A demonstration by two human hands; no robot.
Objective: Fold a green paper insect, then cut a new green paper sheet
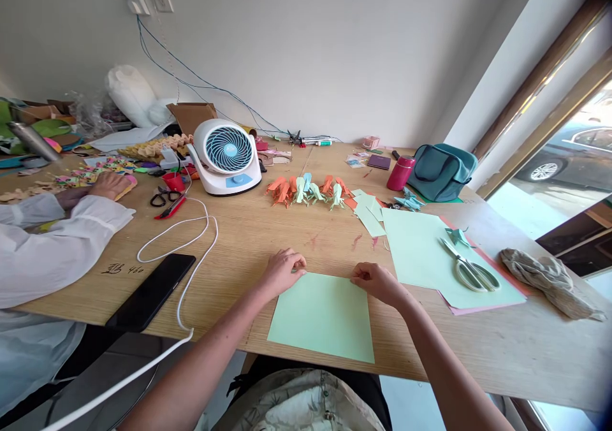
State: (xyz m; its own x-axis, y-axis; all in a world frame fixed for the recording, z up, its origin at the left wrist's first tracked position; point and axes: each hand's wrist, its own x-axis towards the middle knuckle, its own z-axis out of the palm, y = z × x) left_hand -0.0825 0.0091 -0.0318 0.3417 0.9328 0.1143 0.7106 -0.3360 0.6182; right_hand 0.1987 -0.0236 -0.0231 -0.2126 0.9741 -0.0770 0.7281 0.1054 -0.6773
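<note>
A pale green sheet of paper (322,319) lies flat on the table in front of me. Its far left corner is between the fingers of my left hand (283,270), which is closed there. At the far right corner, my right hand (375,282) pinches the same sheet. Beyond my hands stands a row of folded paper figures, with orange ones (282,190) and pale green ones (337,195). Paper offcuts (368,213) lie beside the row. To my right, scissors (471,273) rest on a stack of green sheets (415,252).
A white fan (227,157) stands at the back left, its white cable (213,233) looping past a black phone (150,294). A co-worker's hand (112,185) is at the left. At the right are a pink bottle (400,173), a teal bag (437,176) and a crumpled cloth (545,278).
</note>
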